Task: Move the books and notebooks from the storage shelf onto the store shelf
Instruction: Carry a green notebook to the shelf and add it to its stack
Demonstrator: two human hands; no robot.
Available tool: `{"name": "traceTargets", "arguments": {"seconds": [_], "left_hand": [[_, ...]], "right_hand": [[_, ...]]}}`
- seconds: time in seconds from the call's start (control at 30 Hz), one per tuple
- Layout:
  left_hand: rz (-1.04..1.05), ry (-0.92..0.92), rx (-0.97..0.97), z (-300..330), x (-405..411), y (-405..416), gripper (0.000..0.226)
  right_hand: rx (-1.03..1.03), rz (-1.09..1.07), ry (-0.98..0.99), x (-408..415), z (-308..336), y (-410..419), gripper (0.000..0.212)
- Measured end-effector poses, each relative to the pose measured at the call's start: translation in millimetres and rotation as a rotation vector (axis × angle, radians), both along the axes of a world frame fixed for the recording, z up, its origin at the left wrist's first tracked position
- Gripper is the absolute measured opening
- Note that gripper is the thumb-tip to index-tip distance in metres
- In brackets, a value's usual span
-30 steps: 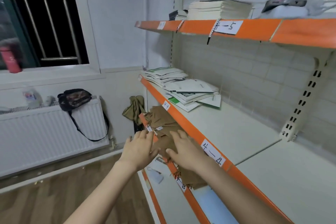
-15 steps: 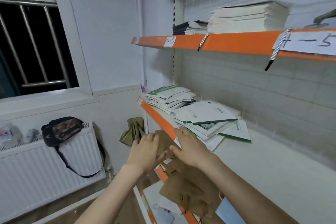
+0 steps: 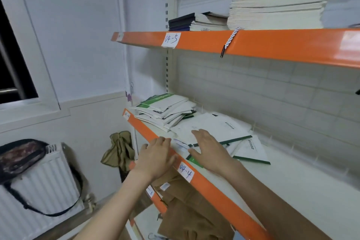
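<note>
head | books (image 3: 212,132) lie in a messy pile on the shelf (image 3: 214,187) | left hand (image 3: 155,157) flat on its edge, right hand (image 3: 209,150) flat on pile, both holding nothing | thin, bendy, slippery (grab both sides)

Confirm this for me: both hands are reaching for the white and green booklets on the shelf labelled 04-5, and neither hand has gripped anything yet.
One detail is wrong: the shelf label. The head view shows the left hand and right hand reaching for the white and green booklets on the shelf labelled 04-4. The 04-5 label is on the shelf above. Neither hand has gripped anything yet.
</note>
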State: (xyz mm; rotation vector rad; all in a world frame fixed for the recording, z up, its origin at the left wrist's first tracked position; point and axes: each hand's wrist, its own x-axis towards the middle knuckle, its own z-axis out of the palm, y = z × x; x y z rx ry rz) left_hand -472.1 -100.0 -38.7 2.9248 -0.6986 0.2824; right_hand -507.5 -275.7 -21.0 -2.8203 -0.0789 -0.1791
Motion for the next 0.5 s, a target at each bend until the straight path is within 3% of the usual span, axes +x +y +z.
{"name": "traceTargets", "arguments": {"seconds": [0.3,0.5], "left_hand": [[-0.291,-0.043,-0.051,7,58,-63,0.052],[-0.442,0.14,0.118,1,81,-102,0.09]], "right_hand": [[0.018,-0.324,0.003,11,-9,-49,0.051],[0.038,-0.549,0.047,14,-11,-57,0.048]]}}
